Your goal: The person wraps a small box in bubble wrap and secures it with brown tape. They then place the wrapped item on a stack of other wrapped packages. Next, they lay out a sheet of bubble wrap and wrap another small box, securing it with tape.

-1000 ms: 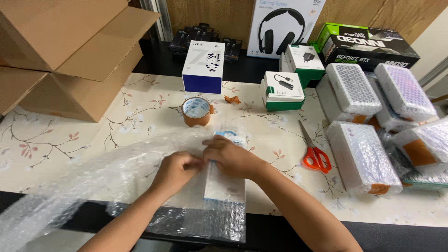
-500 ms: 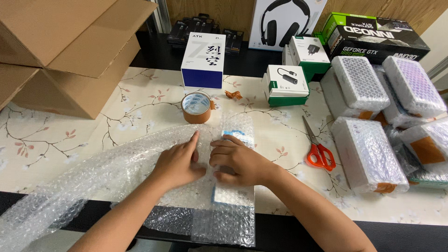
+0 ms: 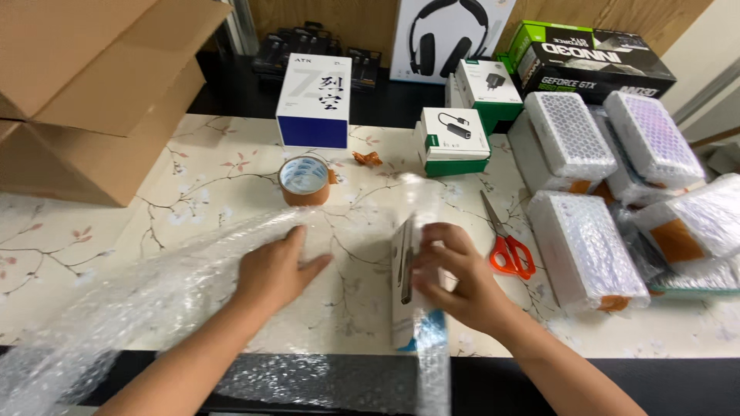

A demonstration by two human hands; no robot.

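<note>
My right hand (image 3: pixel 455 281) grips a flat white box (image 3: pixel 402 285) that stands on its long edge near the table's front, with bubble wrap folded over it. My left hand (image 3: pixel 271 270) lies flat, fingers spread, on the clear sheet of bubble wrap (image 3: pixel 146 296) that runs from the box to the front left. A blue corner of the box shows below my right hand.
Brown tape roll (image 3: pixel 305 180) sits behind the hands. Red-handled scissors (image 3: pixel 505 239) lie to the right. Several bubble-wrapped boxes (image 3: pixel 586 250) are stacked at right. Small retail boxes (image 3: pixel 453 140) and a white-and-blue box (image 3: pixel 314 100) stand at the back. Cardboard cartons (image 3: pixel 85 100) are at left.
The box lay flat under both hands. Now my right hand has tipped it up onto its edge, and my left hand has slid left onto the wrap.
</note>
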